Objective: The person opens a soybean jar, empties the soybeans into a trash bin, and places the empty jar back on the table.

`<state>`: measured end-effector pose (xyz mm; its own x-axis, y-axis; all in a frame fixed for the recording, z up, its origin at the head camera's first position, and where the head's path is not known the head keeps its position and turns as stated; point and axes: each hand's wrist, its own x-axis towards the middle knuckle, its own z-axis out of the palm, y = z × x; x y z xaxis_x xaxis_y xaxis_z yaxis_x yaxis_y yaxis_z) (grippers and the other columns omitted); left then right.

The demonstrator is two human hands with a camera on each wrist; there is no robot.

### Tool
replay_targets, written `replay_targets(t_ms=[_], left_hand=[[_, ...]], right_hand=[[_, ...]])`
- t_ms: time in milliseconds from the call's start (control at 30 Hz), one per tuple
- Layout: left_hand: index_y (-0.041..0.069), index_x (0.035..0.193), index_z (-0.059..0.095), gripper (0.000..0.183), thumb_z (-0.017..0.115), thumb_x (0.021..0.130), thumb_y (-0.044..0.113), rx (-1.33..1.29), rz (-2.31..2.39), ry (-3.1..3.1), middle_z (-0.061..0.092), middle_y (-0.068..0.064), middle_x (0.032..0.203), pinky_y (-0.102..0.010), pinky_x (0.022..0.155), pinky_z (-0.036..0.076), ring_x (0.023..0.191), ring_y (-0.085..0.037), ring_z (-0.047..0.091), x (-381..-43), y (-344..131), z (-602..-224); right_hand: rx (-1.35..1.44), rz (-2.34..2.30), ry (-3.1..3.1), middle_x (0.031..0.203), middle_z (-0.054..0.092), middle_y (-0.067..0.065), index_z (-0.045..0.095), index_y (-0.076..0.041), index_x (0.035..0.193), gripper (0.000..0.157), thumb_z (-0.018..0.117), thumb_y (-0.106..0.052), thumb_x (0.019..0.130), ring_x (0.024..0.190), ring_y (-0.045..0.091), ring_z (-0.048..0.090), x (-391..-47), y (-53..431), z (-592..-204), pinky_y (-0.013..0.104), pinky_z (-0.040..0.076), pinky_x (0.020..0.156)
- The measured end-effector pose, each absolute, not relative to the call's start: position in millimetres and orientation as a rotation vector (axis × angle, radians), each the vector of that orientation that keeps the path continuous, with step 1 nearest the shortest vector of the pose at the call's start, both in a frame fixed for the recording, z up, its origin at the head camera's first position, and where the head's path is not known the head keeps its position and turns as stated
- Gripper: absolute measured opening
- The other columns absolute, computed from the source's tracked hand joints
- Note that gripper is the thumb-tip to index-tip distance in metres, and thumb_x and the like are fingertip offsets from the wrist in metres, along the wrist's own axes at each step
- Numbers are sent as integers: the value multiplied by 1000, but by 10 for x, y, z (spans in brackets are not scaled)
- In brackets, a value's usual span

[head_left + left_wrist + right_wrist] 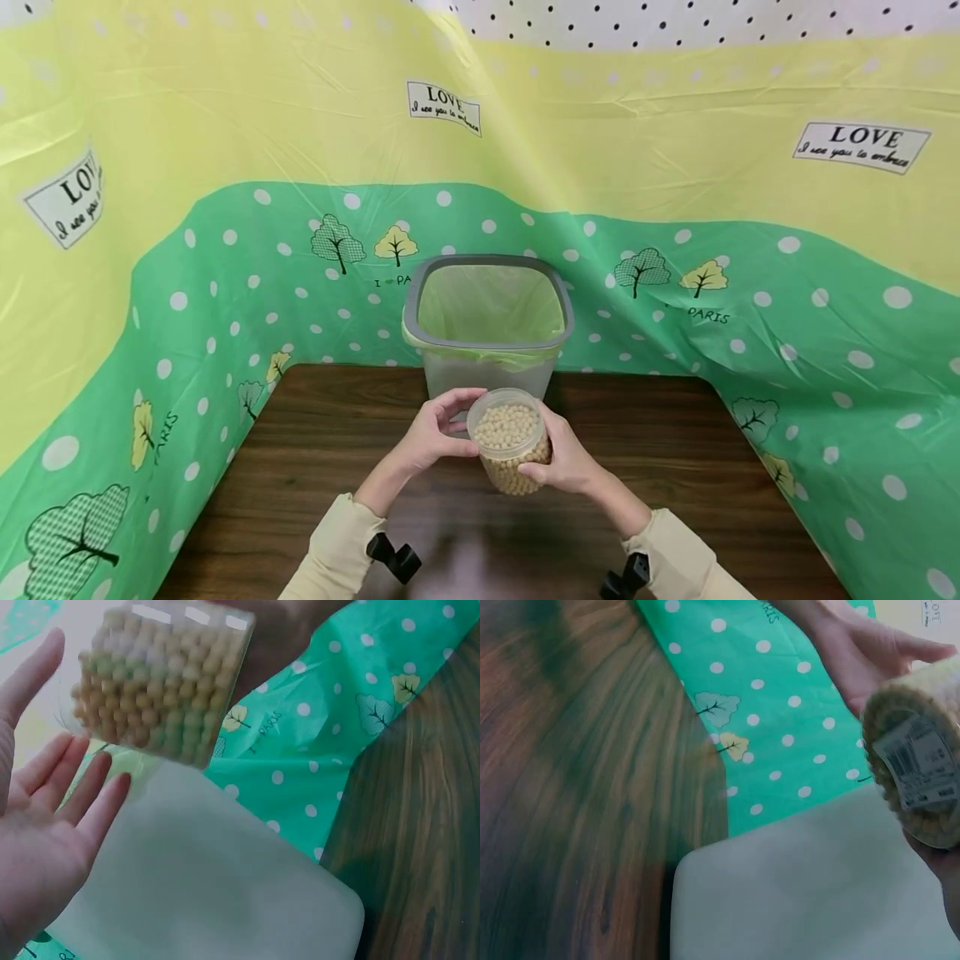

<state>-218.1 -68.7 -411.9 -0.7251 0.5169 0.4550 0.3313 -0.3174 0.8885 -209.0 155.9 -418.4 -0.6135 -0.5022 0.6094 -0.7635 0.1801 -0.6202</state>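
Note:
A clear plastic jar point(512, 450) full of round tan beans point(507, 427) is tilted above the table, its bean-filled top facing me. My right hand point(566, 454) grips it round the side, with the thumb across the front. Beside the jar's upper left rim is my left hand point(442, 429), thumb and fingers spread; the left wrist view has this hand point(56, 840) with relaxed fingers near the jar's end. In the right wrist view, a white barcode label point(921, 761) shows on the jar's base.
A pale bin point(487, 373) with a grey rim and green liner stands behind the jar on the dark wooden table point(337, 450). Green and yellow patterned cloth point(645, 167) hangs around the back and sides.

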Motion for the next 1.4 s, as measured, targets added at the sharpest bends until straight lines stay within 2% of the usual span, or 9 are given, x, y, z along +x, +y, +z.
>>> replay_targets(t_ms=[100,167,400,733,867,967,1067,1267,1400], left_hand=[[-13,132,34,88,79,70,29,1142,2130,1681,45,-15,133,-26,88,46,113,-11,49,-2193,-708,-4112],[-13,133,33,89,78,70,31,1163,2114,1675,42,-19,135,-26,87,46,113,-11,49,-2187,-712,-4105],[-12,129,39,86,80,67,32,1118,2216,1811,44,-29,127,-26,86,47,110,-10,52,-2122,-661,-4053],[-13,128,40,84,81,67,28,1017,2360,1788,47,-27,126,-25,86,46,109,-10,51,-2105,-604,-4027],[-14,127,38,85,81,66,26,973,2406,1795,51,-17,127,-24,86,46,109,-9,51,-2108,-643,-4005],[-16,127,36,88,82,65,26,961,2443,1802,54,-2,124,-22,85,46,107,-8,52,-2119,-708,-3995],[-18,128,34,89,82,65,24,957,2468,1821,54,6,121,-21,83,47,107,-7,52,-2135,-802,-4002],[-18,128,34,80,80,67,8,939,2480,1907,54,8,121,-22,85,47,113,-4,49,-2149,-992,-4080],[-15,128,38,72,74,66,-9,873,2438,2020,53,-5,124,-21,84,47,110,-4,51,-2147,-1116,-4169]], right_hand=[[1273,1452,-2213,111,56,13,40,0,128,73,64,-45,74,99,15,54,-2080,1556,-4180,32,46,84],[1267,1434,-2222,112,56,12,40,-1,128,74,63,-48,75,99,15,54,-2073,1546,-4178,32,46,83],[1152,1329,-2202,108,56,12,42,0,125,77,62,-55,75,96,15,55,-2052,1491,-4173,32,47,80],[1074,1245,-2137,106,56,18,42,7,123,84,67,-54,70,93,23,56,-2072,1471,-4255,35,49,76],[1048,1239,-2153,107,56,15,43,5,123,83,67,-54,70,94,18,55,-2068,1486,-4264,33,48,77],[1029,1264,-2165,111,55,12,42,0,127,80,70,-49,70,96,16,55,-2043,1506,-4234,31,48,79],[1016,1289,-2165,115,54,12,41,-2,129,79,73,-41,68,99,16,55,-2029,1543,-4211,32,48,80],[979,1287,-2189,118,53,12,40,-3,131,82,76,-26,61,101,17,55,-2021,1642,-4202,32,48,82],[951,1271,-2198,117,54,12,40,-2,131,83,77,-23,59,101,16,55,-2018,1709,-4226,31,47,82]])
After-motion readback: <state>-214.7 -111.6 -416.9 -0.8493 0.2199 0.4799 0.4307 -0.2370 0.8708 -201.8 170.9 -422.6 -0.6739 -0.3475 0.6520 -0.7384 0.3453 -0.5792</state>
